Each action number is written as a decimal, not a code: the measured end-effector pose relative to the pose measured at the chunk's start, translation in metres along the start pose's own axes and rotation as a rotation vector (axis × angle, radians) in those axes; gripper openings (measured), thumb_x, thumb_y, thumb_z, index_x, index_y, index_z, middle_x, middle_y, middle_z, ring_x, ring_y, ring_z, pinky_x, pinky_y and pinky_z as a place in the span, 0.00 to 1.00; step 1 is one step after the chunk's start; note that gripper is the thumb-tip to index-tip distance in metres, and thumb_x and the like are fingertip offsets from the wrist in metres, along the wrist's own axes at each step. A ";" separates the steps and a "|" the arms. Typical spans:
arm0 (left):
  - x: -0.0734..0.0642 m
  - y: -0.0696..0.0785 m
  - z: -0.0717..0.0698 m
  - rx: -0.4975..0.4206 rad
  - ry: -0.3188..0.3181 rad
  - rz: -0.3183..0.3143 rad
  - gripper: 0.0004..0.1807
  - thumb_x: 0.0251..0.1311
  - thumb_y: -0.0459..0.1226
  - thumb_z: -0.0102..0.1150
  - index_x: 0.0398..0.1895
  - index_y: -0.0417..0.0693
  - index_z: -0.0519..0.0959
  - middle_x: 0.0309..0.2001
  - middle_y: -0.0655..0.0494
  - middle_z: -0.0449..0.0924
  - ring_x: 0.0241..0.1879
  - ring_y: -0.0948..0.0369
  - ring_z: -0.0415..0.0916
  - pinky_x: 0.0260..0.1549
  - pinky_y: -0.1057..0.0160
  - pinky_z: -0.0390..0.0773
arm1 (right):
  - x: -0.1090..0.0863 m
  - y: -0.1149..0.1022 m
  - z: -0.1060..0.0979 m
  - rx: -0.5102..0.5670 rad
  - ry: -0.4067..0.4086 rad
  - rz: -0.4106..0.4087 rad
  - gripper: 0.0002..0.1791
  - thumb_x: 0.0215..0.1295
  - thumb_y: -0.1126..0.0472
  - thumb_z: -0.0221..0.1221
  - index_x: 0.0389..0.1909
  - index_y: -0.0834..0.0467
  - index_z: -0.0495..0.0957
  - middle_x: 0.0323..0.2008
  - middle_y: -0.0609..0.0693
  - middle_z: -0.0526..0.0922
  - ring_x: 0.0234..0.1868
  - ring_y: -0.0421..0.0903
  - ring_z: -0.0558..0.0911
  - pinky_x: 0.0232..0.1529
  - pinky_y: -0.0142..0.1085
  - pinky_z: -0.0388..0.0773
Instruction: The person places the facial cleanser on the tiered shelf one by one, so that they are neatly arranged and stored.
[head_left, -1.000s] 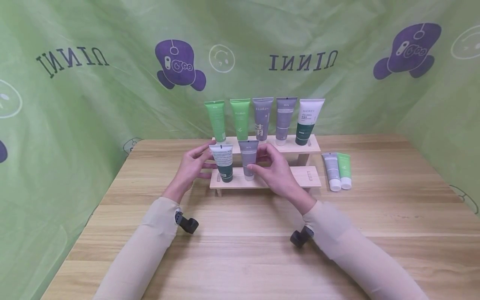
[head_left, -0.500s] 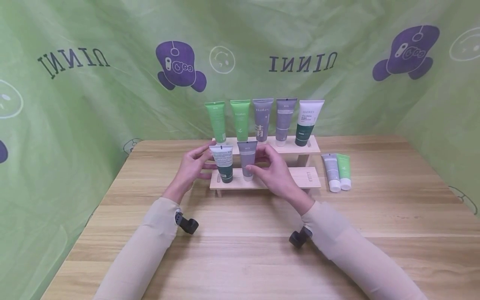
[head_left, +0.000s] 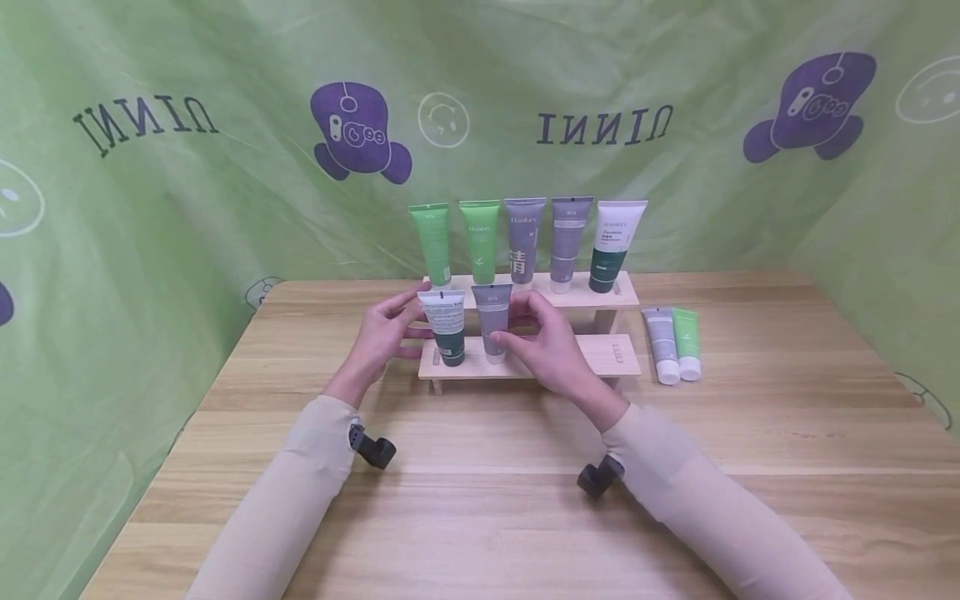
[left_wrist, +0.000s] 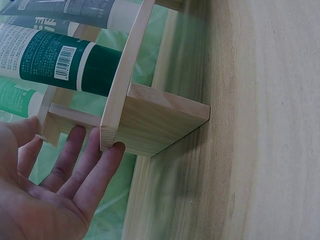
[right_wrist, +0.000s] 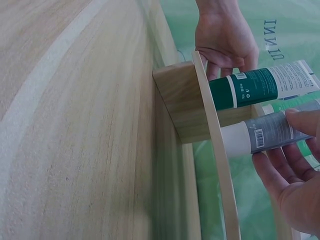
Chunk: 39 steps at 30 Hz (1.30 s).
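My right hand (head_left: 551, 346) pinches a grey squeeze tube (head_left: 492, 321) between thumb and fingers. The tube stands cap down on the lower shelf of a two-step wooden rack (head_left: 525, 369); in the right wrist view its white cap (right_wrist: 236, 140) meets the board. Beside it, to the left, a white and dark green tube (head_left: 448, 329) stands the same way, its barcode side showing. At the rack's left end is my left hand (head_left: 381, 333), fingers loosely extended. Its fingertips (left_wrist: 117, 148) touch the end of the lower shelf in the left wrist view.
On the upper shelf (head_left: 580, 293) several tubes stand in a row: two green (head_left: 480, 242), two grey-purple (head_left: 525, 237), and a white and dark green one (head_left: 617, 246). Right of the rack, a grey tube (head_left: 662, 343) and a green tube (head_left: 687, 343) lie side by side on the table.
The grey tube in my right hand has shifted slightly left, closer to the white and dark green tube. My left hand stays at the rack's end.
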<state>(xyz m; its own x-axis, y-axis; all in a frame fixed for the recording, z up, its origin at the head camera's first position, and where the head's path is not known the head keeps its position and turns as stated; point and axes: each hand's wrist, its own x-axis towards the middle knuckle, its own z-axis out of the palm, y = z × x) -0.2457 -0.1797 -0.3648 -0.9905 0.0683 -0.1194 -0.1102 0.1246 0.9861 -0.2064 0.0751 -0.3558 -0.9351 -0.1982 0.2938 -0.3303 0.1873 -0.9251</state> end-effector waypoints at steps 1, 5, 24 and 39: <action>0.000 0.000 0.000 0.000 0.000 0.000 0.25 0.72 0.47 0.57 0.71 0.62 0.72 0.55 0.39 0.80 0.40 0.54 0.86 0.35 0.49 0.88 | 0.000 0.000 0.000 0.000 -0.003 -0.001 0.22 0.58 0.74 0.69 0.53 0.66 0.74 0.48 0.60 0.81 0.51 0.54 0.81 0.59 0.43 0.78; -0.001 0.000 0.000 0.002 0.000 -0.002 0.25 0.73 0.47 0.57 0.71 0.62 0.72 0.55 0.39 0.80 0.40 0.53 0.86 0.35 0.49 0.88 | 0.000 0.001 0.000 0.007 -0.017 -0.009 0.22 0.58 0.74 0.68 0.53 0.66 0.73 0.48 0.61 0.81 0.51 0.55 0.81 0.58 0.43 0.79; 0.001 0.002 0.001 0.016 -0.006 0.006 0.25 0.72 0.47 0.57 0.71 0.63 0.72 0.55 0.39 0.80 0.42 0.51 0.85 0.36 0.48 0.87 | -0.028 0.007 -0.051 0.036 -0.023 0.058 0.27 0.60 0.72 0.69 0.58 0.69 0.70 0.52 0.68 0.77 0.53 0.62 0.80 0.49 0.36 0.84; 0.000 0.001 0.000 0.011 -0.003 -0.007 0.25 0.71 0.49 0.59 0.70 0.64 0.73 0.55 0.40 0.80 0.45 0.48 0.85 0.38 0.46 0.87 | -0.053 0.014 -0.139 0.036 0.053 0.165 0.26 0.66 0.66 0.66 0.60 0.67 0.67 0.52 0.62 0.76 0.44 0.41 0.84 0.43 0.37 0.86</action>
<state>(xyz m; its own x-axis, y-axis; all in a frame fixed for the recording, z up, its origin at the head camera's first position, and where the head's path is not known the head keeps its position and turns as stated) -0.2459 -0.1794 -0.3639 -0.9895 0.0698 -0.1269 -0.1166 0.1355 0.9839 -0.1793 0.2225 -0.3511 -0.9821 -0.1160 0.1485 -0.1677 0.1786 -0.9695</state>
